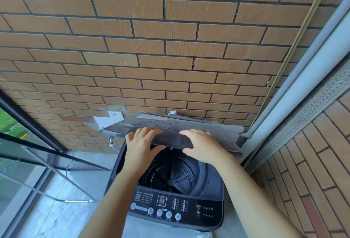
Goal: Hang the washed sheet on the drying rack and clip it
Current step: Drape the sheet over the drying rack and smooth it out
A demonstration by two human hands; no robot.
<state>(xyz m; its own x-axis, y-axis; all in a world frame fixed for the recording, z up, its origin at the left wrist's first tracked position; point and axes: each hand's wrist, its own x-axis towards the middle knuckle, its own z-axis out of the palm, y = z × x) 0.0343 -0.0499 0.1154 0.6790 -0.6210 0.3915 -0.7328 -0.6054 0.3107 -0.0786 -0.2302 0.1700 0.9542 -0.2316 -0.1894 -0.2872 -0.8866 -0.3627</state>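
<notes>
grey lid [170, 124] stands half-raised over the washing machine [176, 209]; left hand [141, 144] and right hand [201, 146] each grip the lid's front edge.

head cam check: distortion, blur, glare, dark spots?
Head view: wide-angle bowing bends the courses of the brick wall and the white pipe; daylight even, shadows soft; control panel print blurred, unreadable; drum dark; left hand and right hand on the lid fairly sharp; faint reflections in the glass.

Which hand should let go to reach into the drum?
Probably the right hand: it grips the lid's corner, while the left hand holds nearer mid-edge and could steady the lid alone above the drum.
</notes>
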